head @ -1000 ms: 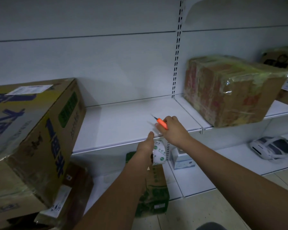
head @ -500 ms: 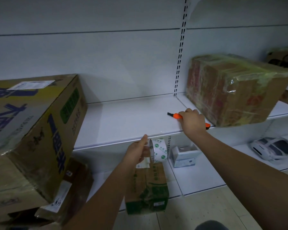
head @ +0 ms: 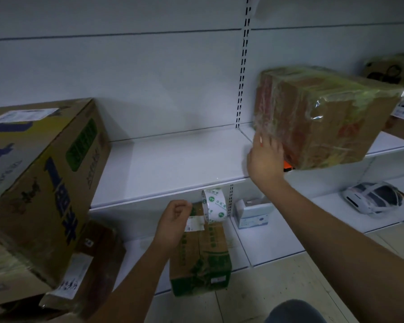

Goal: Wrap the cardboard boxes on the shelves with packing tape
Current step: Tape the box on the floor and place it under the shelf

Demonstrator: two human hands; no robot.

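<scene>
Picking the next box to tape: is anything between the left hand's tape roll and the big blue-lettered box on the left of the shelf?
Nothing visible. The left hand holds the tape roll just below the shelf edge; bare shelf lies between it and the blue-lettered box. The right hand is off at the wrapped box.

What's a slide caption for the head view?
Left hand holds tape roll; right hand touches the wrapped box.

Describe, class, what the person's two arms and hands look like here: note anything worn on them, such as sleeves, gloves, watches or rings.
Both forearms are bare as far as the frame shows, with no sleeve in view. The left hand and the right hand wear no gloves, and no watch, bracelet or ring can be made out. The picture is dim and the right hand's fingers are blurred, so small items could be missed.
</scene>
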